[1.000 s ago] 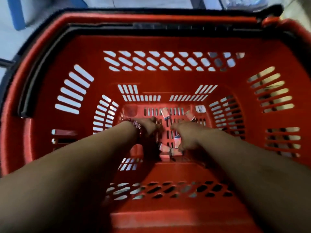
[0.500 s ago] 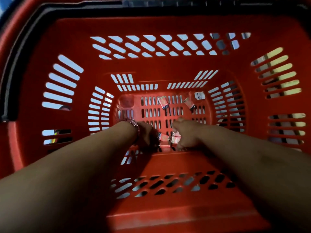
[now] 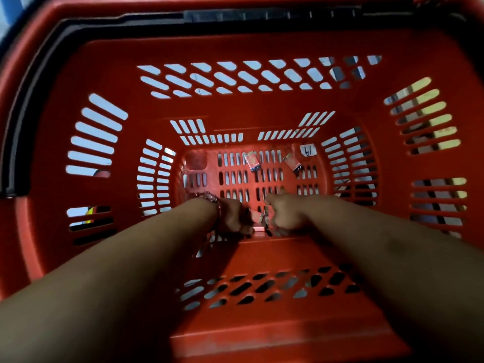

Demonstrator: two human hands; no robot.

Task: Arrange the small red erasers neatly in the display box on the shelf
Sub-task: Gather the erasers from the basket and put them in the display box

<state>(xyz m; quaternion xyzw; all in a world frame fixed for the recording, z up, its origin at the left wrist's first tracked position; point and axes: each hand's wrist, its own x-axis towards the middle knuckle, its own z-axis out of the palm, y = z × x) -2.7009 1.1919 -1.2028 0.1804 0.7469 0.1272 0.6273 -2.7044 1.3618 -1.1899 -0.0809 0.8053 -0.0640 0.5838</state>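
Eraser (image 3: 252,161) and second eraser (image 3: 292,161) lie, seemingly loose, near white sticker (image 3: 308,150).

There is just one camera, worn on the person's head and tipped steeply down into the basket (image 3: 262,108). It sits close, so the basket fills nearly the whole frame, and the wide lens bows its walls outward. Both forearms run in from the lower corners. The left grip (image 3: 233,218) and right grip (image 3: 285,214) meet just below centre, far down by the basket's floor.
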